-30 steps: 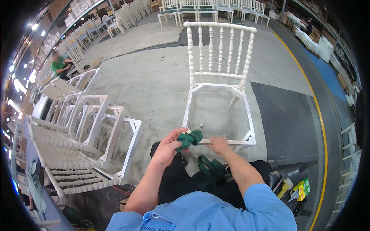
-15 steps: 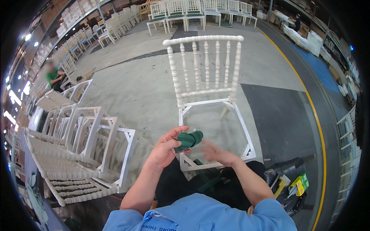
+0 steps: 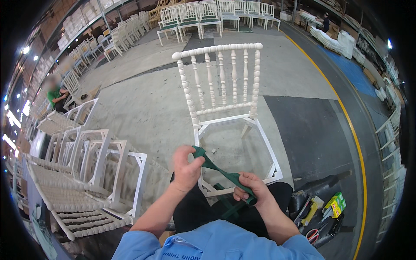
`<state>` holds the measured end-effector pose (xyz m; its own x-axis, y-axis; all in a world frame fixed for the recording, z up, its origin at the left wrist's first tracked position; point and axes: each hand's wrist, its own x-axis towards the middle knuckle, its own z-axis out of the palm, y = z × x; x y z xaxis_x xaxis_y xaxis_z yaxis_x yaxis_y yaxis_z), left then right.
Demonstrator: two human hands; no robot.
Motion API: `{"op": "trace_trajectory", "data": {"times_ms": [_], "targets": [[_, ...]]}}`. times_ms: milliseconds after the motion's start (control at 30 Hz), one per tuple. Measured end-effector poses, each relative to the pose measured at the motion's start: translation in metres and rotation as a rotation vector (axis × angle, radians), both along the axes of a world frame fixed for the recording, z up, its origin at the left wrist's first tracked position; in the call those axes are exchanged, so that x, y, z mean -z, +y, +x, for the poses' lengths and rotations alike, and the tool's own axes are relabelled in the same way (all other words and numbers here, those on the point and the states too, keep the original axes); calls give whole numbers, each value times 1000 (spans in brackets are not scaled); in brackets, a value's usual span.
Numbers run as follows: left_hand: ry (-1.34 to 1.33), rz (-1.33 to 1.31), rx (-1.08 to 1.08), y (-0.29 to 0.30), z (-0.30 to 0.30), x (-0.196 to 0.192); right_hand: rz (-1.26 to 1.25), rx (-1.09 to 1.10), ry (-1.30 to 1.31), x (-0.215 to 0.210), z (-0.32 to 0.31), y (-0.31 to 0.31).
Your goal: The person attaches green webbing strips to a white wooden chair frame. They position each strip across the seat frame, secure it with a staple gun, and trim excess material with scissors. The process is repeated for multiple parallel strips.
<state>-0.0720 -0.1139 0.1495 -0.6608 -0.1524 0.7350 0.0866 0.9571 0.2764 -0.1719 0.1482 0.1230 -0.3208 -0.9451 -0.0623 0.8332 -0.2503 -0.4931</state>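
Note:
A green webbing strap (image 3: 221, 170) stretches between my two hands, with a twist along its length. My left hand (image 3: 186, 169) pinches its far left end between thumb and fingers. Its other end is gripped in my right hand (image 3: 252, 186), the fingers curled round it. Just beyond my hands stands a white chair frame (image 3: 225, 117) with a turned-spindle back and an open seat with no panel. More green strap (image 3: 230, 208) lies crossed over my dark trousers, below the front rail.
White chair frames (image 3: 102, 173) lie on their backs at the left. To the right are red-handled scissors (image 3: 312, 235), a yellow-handled tool (image 3: 310, 212) and a yellow-green box (image 3: 335, 205). A person in green (image 3: 55, 96) sits at far left. Rows of chairs (image 3: 190, 19) stand behind.
The strap was a folded bundle in my left hand; now it is drawn out between both hands. My right hand, blurred before, has taken hold of one end. The view has shifted slightly.

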Motion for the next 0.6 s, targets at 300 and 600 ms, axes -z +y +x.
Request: {"op": "trace_trajectory", "data": {"times_ms": [300, 600], "targets": [[-908, 1782, 376, 51, 18, 82, 562, 172, 440, 27, 40, -11], [-359, 2125, 449, 40, -24, 58, 701, 272, 784, 65, 62, -1]]}}
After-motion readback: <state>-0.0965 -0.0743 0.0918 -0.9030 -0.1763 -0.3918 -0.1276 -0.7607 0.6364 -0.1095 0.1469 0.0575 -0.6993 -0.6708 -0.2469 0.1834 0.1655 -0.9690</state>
